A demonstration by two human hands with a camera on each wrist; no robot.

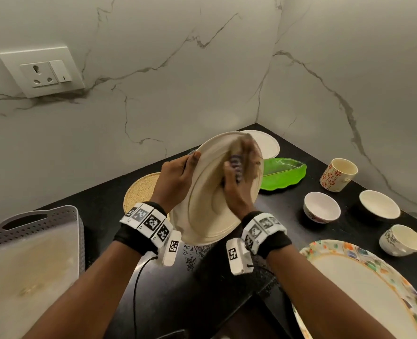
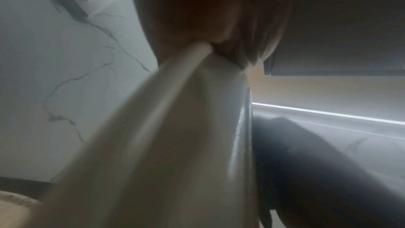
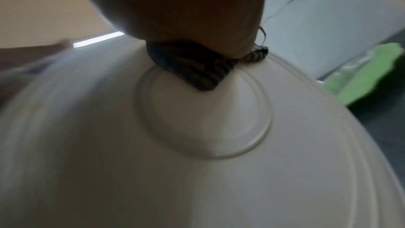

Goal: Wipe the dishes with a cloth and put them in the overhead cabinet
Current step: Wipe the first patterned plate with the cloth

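We reach both forearms forward over the counter, each wrist wrapped in a black band with marker-tagged blocks. Our left hand point(image 1: 178, 177) grips the left rim of the cream plate point(image 1: 207, 204), thumb over its front face, fingers behind it. Our right hand point(image 1: 237, 189) presses a bunched striped cloth point(image 1: 235, 167) against the plate's face, its fingers blurred.

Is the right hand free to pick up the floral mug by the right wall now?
Probably not yet: the right hand grips the cloth against the plate. The floral mug stands unobstructed.
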